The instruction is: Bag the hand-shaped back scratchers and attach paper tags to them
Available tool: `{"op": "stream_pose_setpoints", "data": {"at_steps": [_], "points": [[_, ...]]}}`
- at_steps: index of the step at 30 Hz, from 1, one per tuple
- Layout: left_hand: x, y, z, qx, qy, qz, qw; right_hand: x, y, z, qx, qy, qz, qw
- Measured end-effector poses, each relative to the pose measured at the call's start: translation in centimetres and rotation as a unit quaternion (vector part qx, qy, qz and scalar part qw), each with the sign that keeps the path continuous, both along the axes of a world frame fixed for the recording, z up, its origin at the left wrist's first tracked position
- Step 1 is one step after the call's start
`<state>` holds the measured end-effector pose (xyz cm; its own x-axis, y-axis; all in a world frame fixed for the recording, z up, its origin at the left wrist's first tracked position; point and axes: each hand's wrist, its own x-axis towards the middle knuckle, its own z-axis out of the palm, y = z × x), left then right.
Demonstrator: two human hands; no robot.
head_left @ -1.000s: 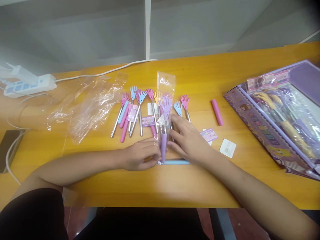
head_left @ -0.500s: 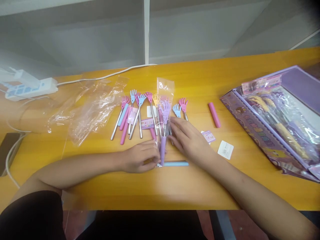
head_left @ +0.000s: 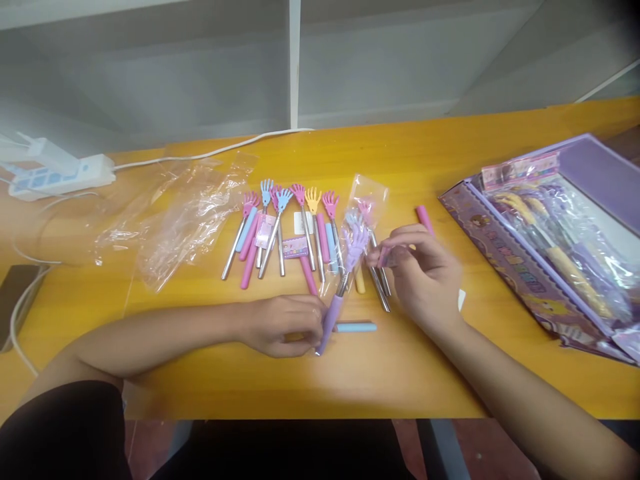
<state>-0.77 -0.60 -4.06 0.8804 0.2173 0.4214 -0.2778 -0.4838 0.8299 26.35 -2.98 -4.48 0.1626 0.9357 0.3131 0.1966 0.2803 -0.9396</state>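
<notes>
Left hand [head_left: 290, 327], fingers curled, pinches the bagged purple back scratcher [head_left: 337, 304] by its handle, well left of the display box [head_left: 517, 250]; right hand [head_left: 425, 277], nearer the box, pinches what appears to be a small card [head_left: 384, 257]. Handle touches the left hand, the nearer one; the long axis slants, claw end pointing away from the person and somewhat boxward.

Pink, light blue and yellow scratchers [head_left: 331, 205] on my orange-yellow table [head_left: 280, 393].
Toward the table's near edge I see a purple scratcher [head_left: 332, 315] with a silver rod and a light blue tube [head_left: 357, 327]; by the left edge, a white power strip [head_left: 63, 177] with pale blue sockets; by the right edge, a purple box [head_left: 520, 260] patterned with a cartoon figure and multicoloured lettering; between, a small pinkish-purple card [head_left: 385, 257].
</notes>
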Motion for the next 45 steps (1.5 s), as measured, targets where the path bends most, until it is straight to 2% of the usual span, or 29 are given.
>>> {"op": "stream_pose_setpoints", "data": {"at_steps": [3, 8, 13, 18, 21, 26, 31, 35, 41, 45], "points": [[-0.1, 0.0, 0.0, -0.014, 0.008, -0.002, 1.000, -0.2, -0.2, -0.1, -0.050, 0.069, 0.086, 0.993], [-0.1, -0.1, -0.1, -0.033, 0.010, -0.021, 0.999, -0.4, -0.9, 0.3, -0.099, 0.090, 0.188, 0.973], [0.0, -0.1, 0.2, -0.023, -0.009, -0.016, 1.000, -0.2, -1.0, 0.5, -0.128, 0.168, 0.217, 0.953], [0.0, -0.2, 0.4, -0.005, 0.044, -0.040, 0.998, 0.1, -0.9, 0.7, -0.156, 0.163, 0.263, 0.938], [0.0, -0.3, 0.3, 0.023, 0.059, -0.035, 0.997, 0.1, -1.2, 0.8, -0.150, 0.152, 0.267, 0.940], [0.0, -0.1, 0.4, 0.046, 0.069, 0.027, 0.996, 0.0, -1.5, 0.9, -0.147, 0.134, 0.270, 0.942], [0.2, 0.2, 0.9, 0.031, 0.098, -0.017, 0.995, 0.0, -1.4, 0.9, -0.167, 0.127, 0.285, 0.935], [0.1, 0.0, 0.4, 0.088, 0.107, -0.027, 0.990, 0.1, -1.4, 0.7, -0.174, 0.129, 0.279, 0.935], [-0.1, -0.3, -1.2, 0.192, 0.078, 0.022, 0.978, 0.3, -1.4, -0.1, -0.157, 0.131, 0.248, 0.947], [-0.1, -0.3, -1.0, 0.216, 0.082, 0.044, 0.972, 0.3, -1.5, -0.4, -0.152, 0.140, 0.236, 0.950]]}}
